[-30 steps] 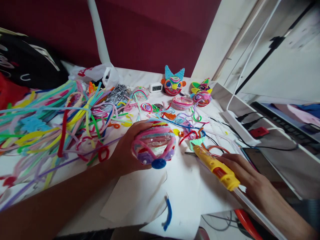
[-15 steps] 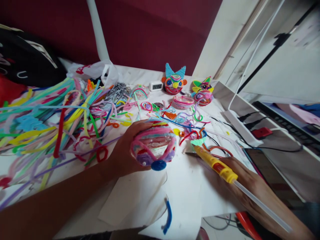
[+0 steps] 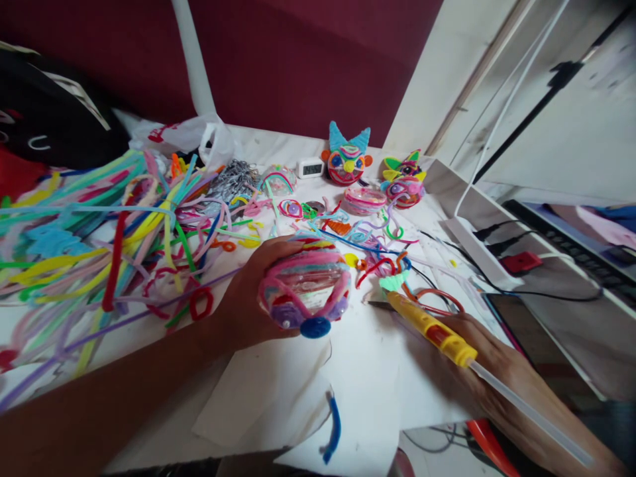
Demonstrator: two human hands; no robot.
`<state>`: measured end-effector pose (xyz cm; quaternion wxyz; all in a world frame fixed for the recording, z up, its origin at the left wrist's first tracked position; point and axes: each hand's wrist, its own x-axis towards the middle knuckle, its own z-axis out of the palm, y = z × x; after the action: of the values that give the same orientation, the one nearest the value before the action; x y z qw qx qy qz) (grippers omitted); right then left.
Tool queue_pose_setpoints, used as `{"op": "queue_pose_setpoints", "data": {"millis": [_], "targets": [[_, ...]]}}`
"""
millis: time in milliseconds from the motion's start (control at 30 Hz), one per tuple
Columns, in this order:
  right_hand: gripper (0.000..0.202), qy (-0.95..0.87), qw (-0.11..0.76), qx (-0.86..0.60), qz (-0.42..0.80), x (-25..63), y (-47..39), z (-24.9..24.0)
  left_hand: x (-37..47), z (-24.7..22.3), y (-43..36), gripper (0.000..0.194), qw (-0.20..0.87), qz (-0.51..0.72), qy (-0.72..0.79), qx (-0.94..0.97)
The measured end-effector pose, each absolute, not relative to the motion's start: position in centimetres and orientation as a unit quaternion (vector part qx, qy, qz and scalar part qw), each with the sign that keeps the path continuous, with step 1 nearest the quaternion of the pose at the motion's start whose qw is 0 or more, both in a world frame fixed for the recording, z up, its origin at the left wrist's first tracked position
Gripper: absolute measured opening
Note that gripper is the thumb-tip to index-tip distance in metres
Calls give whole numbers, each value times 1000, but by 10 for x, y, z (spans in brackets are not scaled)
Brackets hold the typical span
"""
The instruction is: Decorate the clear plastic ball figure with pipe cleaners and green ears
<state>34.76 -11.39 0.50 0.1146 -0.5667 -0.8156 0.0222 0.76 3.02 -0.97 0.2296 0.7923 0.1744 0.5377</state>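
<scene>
My left hand [image 3: 248, 291] is wrapped round a clear plastic ball [image 3: 311, 291] trimmed with pink, red and light blue pipe cleaners. Purple eye shapes and a round blue nose [image 3: 315, 328] sit on the side toward me. In my right hand [image 3: 489, 351] is a yellow hot glue gun [image 3: 432, 328], with a clear glue stick [image 3: 531, 414] jutting from its back end. Its nozzle points away, close to a mint-green piece [image 3: 395, 281]. A short blue pipe cleaner [image 3: 334, 427] lies on white paper [image 3: 268, 391] at the front.
Heaped pipe cleaners [image 3: 129, 232] cover the left side. Behind stand a finished face ball with blue ears [image 3: 348, 159], another decorated ball [image 3: 405, 185] and a small digital clock [image 3: 311, 169]. Scissors [image 3: 437, 298], a power strip [image 3: 484, 255] and a phone [image 3: 527, 344] lie to the right.
Both hands keep their holds and almost their places. The glue stick's back end has shifted slightly right; the view has moved a little.
</scene>
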Motion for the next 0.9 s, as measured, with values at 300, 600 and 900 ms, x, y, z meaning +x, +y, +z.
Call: {"op": "queue_pose_setpoints", "data": {"millis": [300, 600, 900], "targets": [[32, -811, 130, -569, 34, 346, -119, 11, 8, -7, 30, 98, 223, 540, 180, 792], [28, -800, 100, -588, 56, 346, -114, 11, 8, -10, 30, 99, 231, 541, 178, 789], [30, -798, 105, -589, 73, 348, -112, 10, 8, -6, 29, 96, 210, 531, 179, 801]]}}
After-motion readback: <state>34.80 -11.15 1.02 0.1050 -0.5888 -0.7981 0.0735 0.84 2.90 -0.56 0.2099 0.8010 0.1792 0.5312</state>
